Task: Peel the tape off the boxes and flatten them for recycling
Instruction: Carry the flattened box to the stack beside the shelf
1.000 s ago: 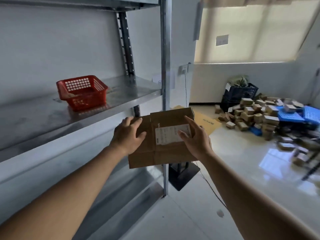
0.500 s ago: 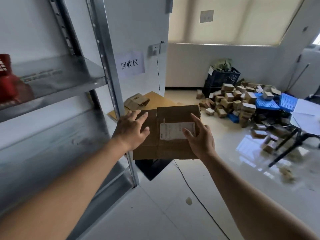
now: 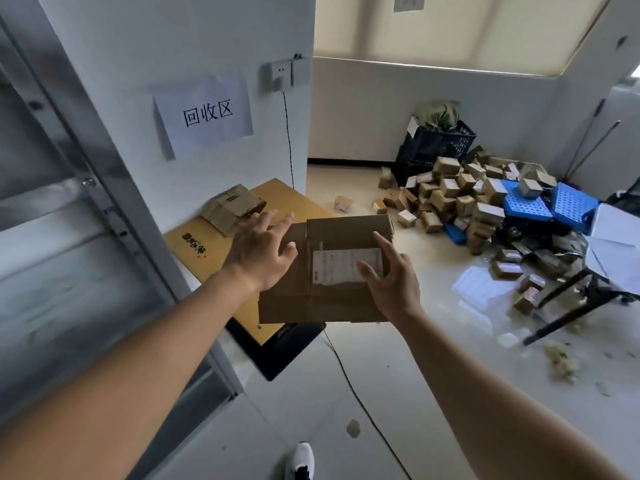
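Flattened box (image 3: 332,299) is held between left hand (image 3: 258,252) and right hand (image 3: 393,282), fingers extended, over the floor (image 3: 398,375).

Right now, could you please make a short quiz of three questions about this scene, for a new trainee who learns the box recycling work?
1. True or false: the flattened cardboard box between the left hand and the right hand carries a white label.
2. Multiple choice: where does the yellow cardboard sheet lie? A) on the metal shelf B) on the floor under the paper sign C) on the blue crates
3. Fill in: the pile of small boxes sits on the floor in front of a dark ____.

Key: 1 true; 2 B; 3 crate.
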The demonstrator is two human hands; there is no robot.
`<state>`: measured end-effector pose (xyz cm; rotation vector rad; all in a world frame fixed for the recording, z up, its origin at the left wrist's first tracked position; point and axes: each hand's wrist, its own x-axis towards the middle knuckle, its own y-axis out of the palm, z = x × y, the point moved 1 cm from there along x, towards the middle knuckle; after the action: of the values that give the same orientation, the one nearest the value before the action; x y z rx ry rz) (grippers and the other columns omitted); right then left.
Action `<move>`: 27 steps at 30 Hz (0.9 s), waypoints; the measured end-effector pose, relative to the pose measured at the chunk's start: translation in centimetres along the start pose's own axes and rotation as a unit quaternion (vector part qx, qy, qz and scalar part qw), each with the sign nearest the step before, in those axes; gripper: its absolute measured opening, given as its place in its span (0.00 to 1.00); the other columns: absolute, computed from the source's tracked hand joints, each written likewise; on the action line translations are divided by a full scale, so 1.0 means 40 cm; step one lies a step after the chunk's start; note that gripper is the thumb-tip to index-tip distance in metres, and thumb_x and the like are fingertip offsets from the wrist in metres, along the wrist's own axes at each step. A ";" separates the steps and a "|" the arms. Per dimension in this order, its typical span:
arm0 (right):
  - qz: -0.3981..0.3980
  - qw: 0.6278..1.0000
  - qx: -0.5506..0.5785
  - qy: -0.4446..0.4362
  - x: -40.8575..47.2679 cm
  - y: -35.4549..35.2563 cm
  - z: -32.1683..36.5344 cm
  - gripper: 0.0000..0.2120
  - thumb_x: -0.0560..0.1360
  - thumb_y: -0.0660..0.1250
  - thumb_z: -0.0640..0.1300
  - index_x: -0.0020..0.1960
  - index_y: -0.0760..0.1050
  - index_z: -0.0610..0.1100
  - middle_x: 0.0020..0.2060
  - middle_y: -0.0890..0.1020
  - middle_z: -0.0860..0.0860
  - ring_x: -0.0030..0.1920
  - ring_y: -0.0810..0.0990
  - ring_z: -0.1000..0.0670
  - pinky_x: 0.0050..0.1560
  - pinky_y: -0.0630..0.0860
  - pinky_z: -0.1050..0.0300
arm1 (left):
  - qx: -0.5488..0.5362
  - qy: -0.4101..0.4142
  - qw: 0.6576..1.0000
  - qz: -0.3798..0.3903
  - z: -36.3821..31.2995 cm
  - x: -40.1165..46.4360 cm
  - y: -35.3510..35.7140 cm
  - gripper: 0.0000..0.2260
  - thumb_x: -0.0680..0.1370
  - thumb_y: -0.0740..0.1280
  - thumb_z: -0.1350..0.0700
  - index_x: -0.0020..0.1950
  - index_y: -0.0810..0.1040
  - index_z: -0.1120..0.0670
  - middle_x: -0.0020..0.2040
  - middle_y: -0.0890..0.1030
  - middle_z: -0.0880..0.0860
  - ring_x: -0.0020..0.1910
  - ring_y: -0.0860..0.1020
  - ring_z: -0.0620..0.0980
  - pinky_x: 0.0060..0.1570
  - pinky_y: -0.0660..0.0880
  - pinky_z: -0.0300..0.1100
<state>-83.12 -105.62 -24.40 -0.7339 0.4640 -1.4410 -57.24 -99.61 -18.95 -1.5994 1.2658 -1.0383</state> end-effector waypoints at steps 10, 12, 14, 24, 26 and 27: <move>0.065 0.998 0.003 -0.010 0.364 0.115 -0.040 0.32 0.77 0.70 0.60 0.78 0.61 0.67 0.57 0.73 0.50 0.54 0.76 0.50 0.47 0.75 0.54 | 0.017 -0.064 0.998 0.022 0.067 0.289 0.064 0.27 0.84 0.61 0.44 0.82 0.62 0.47 0.80 0.64 0.57 0.78 0.64 0.60 0.76 0.62 0.59; 0.088 0.996 0.010 -0.014 0.438 0.144 -0.053 0.32 0.77 0.70 0.60 0.77 0.61 0.68 0.57 0.73 0.50 0.55 0.77 0.49 0.50 0.79 0.50 | 0.023 -0.083 0.996 0.017 0.074 0.340 0.077 0.27 0.84 0.61 0.45 0.82 0.63 0.48 0.80 0.64 0.56 0.78 0.64 0.59 0.75 0.62 0.58; 0.118 0.993 0.013 -0.021 0.516 0.177 -0.063 0.31 0.78 0.70 0.60 0.77 0.61 0.68 0.57 0.73 0.50 0.56 0.77 0.48 0.54 0.81 0.46 | 0.027 -0.107 0.994 0.015 0.083 0.389 0.090 0.27 0.84 0.61 0.45 0.82 0.63 0.48 0.80 0.64 0.56 0.78 0.62 0.58 0.76 0.62 0.57; 0.280 0.953 0.032 -0.108 0.899 0.366 -0.071 0.30 0.77 0.69 0.63 0.76 0.61 0.70 0.54 0.72 0.53 0.47 0.75 0.56 0.37 0.70 0.62 | 0.045 -0.286 0.957 -0.004 0.102 0.550 0.151 0.28 0.84 0.60 0.44 0.83 0.60 0.48 0.82 0.61 0.55 0.80 0.61 0.59 0.79 0.59 0.58; 0.303 0.945 0.033 -0.117 0.939 0.405 -0.056 0.30 0.77 0.68 0.64 0.75 0.61 0.71 0.54 0.72 0.54 0.49 0.76 0.54 0.38 0.71 0.60 | 0.042 -0.311 0.950 -0.004 0.115 0.574 0.155 0.28 0.84 0.60 0.44 0.83 0.60 0.48 0.82 0.61 0.55 0.79 0.62 0.59 0.78 0.60 0.58; 0.312 0.942 0.034 -0.123 0.957 0.427 -0.048 0.30 0.77 0.69 0.64 0.74 0.60 0.71 0.54 0.72 0.55 0.51 0.76 0.53 0.38 0.71 0.60 | 0.044 -0.319 0.947 -0.004 0.126 0.588 0.157 0.28 0.84 0.60 0.44 0.83 0.60 0.48 0.82 0.61 0.55 0.79 0.63 0.60 0.78 0.60 0.58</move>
<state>-68.33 -144.11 -32.24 -0.6249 0.4011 -0.7552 -50.79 -123.12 -23.90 -1.6801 0.7575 -0.4946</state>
